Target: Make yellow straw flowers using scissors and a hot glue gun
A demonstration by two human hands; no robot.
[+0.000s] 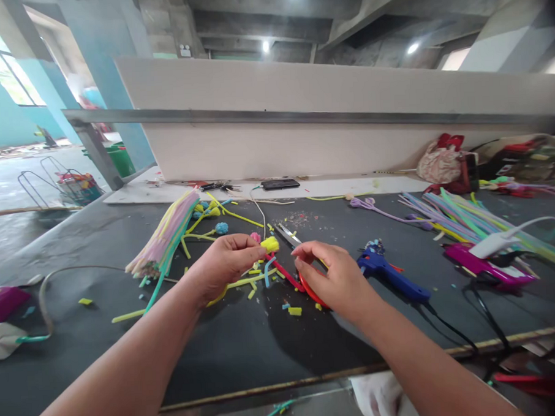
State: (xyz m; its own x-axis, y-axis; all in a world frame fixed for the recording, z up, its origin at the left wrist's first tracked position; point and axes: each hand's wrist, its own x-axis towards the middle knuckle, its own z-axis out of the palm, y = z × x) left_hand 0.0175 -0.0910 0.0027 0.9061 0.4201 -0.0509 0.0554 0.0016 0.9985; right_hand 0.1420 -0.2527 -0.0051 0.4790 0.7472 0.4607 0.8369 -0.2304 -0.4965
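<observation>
I have left hand (227, 265) pinching a yellow chenille piece (272, 244), forearms (128, 358) crossing the table's (228, 351) near edge; right hand (333, 276) curls over red-handled scissors (311, 293), grip: cannot tell.

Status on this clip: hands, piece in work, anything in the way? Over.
Left hand pinching yellow fuzzy piece. Right hand over red-handled scissors, grip unclear. Yellow offcut among scraps nearby.

Daylight from window (16, 75) upper left, blown out; ceiling lights (265, 46) glare top center. Soft shadows lower center. Edges stretched, blurry; upper-right corner dark.
</observation>
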